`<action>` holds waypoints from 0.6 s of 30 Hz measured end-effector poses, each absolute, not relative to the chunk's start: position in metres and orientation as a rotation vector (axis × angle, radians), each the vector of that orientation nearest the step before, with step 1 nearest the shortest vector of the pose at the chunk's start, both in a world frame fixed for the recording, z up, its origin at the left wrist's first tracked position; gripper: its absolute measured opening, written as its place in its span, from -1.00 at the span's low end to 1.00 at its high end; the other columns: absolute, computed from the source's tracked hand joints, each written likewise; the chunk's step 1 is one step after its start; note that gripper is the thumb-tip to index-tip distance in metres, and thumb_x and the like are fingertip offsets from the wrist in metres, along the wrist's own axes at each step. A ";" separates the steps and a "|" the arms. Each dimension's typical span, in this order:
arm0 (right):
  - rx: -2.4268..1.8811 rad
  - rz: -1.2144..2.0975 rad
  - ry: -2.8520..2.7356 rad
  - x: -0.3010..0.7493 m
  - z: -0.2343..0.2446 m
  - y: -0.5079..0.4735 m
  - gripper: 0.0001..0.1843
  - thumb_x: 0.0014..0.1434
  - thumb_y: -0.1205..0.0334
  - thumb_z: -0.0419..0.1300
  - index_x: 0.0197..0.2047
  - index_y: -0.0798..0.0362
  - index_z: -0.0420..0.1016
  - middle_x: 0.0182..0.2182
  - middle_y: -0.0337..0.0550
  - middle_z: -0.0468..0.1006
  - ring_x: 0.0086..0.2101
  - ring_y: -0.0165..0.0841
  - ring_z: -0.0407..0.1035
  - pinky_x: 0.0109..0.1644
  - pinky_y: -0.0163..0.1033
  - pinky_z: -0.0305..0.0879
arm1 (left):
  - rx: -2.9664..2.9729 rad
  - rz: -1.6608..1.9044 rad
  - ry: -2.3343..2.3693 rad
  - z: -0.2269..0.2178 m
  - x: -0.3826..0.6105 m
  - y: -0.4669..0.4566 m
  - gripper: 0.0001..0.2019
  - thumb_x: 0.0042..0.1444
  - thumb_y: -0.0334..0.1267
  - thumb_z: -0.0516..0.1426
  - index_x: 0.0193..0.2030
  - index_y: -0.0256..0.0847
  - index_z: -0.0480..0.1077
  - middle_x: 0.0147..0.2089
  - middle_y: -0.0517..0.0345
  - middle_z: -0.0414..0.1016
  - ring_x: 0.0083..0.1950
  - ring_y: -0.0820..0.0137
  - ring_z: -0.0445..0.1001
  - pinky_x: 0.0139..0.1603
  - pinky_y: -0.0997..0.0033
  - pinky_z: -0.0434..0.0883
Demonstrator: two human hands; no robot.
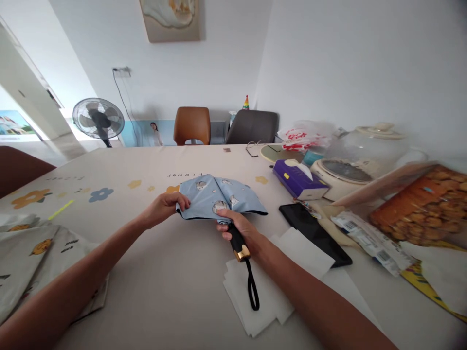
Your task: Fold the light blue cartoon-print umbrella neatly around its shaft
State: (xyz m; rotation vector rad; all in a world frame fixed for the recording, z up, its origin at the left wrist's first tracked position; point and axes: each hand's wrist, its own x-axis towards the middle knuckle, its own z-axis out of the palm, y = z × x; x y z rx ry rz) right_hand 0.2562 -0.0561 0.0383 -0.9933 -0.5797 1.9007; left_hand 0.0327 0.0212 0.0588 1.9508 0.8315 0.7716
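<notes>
A light blue folding umbrella (204, 199) with small cartoon figures is held just above the table, its canopy loose and partly spread. My left hand (168, 206) pinches the left edge of the canopy between thumb and fingers. Around the top of the black handle, my right hand (239, 228) is closed, its thumb pressing on the fabric. The handle ends in a gold band, and a black wrist strap (251, 289) hangs from it over several white paper sheets (255, 311).
On the right are a black phone-like slab (314, 233), a purple tissue box (299, 180), a glass-lidded pot (375, 150) and food packages (423, 209). Eyeglasses (257, 146) lie at the back. Patterned cloth (32, 257) lies left. Two chairs (192, 125) and a fan (98, 119) stand beyond the table.
</notes>
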 end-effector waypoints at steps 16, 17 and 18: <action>-1.316 1.474 -0.750 0.233 0.047 -0.067 -0.83 -0.12 0.24 0.21 -0.46 0.07 0.28 -0.78 -0.39 0.20 -0.78 -0.51 0.10 -0.83 -0.39 0.12 | 1.880 1.006 1.169 0.057 0.120 -0.012 -0.44 0.05 -0.20 0.02 0.22 -0.20 0.04 0.30 -0.04 -0.01 0.23 0.24 0.13 0.19 0.23 0.13; -1.341 1.472 -0.761 0.231 0.048 -0.068 -0.84 -0.13 0.25 0.20 -0.48 0.07 0.27 -0.80 -0.39 0.20 -0.80 -0.51 0.09 -0.83 -0.38 0.11 | 1.856 1.016 1.194 0.056 0.129 -0.013 -0.40 0.07 -0.19 0.01 0.26 -0.22 -0.04 0.33 -0.06 -0.13 0.27 0.24 0.05 0.23 0.24 0.06; -1.363 1.475 -0.769 0.229 0.049 -0.070 -0.85 -0.13 0.26 0.20 -0.51 0.07 0.26 -0.81 -0.39 0.19 -0.81 -0.51 0.08 -0.83 -0.38 0.11 | 1.824 1.020 1.231 0.055 0.136 -0.014 -0.37 0.09 -0.17 0.00 0.28 -0.23 -0.10 0.35 -0.06 -0.23 0.30 0.25 -0.02 0.26 0.25 0.00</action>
